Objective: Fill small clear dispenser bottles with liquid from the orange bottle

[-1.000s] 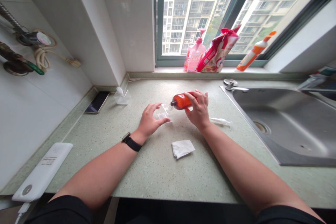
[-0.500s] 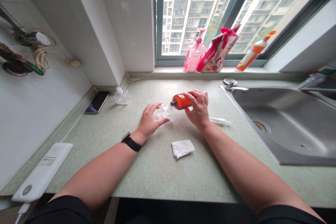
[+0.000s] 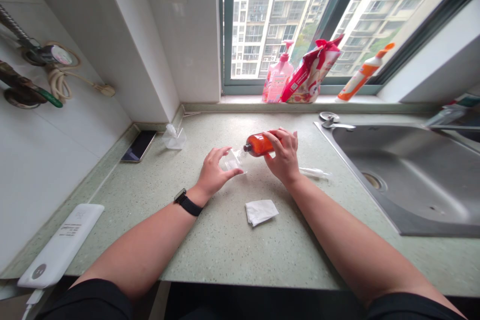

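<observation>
An orange-red bottle [image 3: 258, 144] with an uncapped dark neck lies nearly level in my right hand [image 3: 282, 152], its mouth pointing left. The fingers of that hand wrap round its base end. Just left of the mouth is a small clear plastic container [image 3: 233, 161]. My left hand [image 3: 215, 170] grips this container between thumb and fingers. The bottle's neck is close to the container's opening; whether they touch, I cannot tell. A folded white tissue [image 3: 261, 212] lies nearer to me on the counter. Beside my right wrist lies a clear plastic tube-like item [image 3: 315, 174].
A steel sink [image 3: 393, 227] with a tap [image 3: 333, 124] takes up the right side. At the left are a phone [image 3: 138, 146], a clear pump top piece [image 3: 174, 137] and a white power bank [image 3: 62, 245]. A pink pump bottle [image 3: 277, 80] stands on the windowsill.
</observation>
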Motion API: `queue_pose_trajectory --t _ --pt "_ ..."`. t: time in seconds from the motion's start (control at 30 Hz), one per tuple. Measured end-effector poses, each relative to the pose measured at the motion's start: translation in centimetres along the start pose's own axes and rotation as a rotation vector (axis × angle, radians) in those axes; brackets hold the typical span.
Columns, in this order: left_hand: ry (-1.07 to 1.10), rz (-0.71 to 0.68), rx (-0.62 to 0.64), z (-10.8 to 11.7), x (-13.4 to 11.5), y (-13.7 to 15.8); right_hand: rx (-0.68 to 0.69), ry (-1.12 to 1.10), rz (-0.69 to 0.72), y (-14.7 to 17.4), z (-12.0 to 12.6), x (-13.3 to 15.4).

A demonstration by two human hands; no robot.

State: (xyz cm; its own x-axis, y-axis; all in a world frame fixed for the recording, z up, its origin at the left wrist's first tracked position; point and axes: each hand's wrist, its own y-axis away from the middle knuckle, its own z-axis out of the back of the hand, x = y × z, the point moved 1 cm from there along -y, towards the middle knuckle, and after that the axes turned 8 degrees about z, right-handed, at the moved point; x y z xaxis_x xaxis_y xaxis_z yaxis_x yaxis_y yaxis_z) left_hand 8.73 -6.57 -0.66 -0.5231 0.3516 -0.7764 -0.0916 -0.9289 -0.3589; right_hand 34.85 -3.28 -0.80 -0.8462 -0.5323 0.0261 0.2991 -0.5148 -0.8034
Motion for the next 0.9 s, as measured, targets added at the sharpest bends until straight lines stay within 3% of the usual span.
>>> queue_pose_trajectory --t 0.9 --pt "0.0 0.007 0.011 0.1 -0.22 0.04 0.024 -0.001 -0.015 -0.08 0.05 0.16"
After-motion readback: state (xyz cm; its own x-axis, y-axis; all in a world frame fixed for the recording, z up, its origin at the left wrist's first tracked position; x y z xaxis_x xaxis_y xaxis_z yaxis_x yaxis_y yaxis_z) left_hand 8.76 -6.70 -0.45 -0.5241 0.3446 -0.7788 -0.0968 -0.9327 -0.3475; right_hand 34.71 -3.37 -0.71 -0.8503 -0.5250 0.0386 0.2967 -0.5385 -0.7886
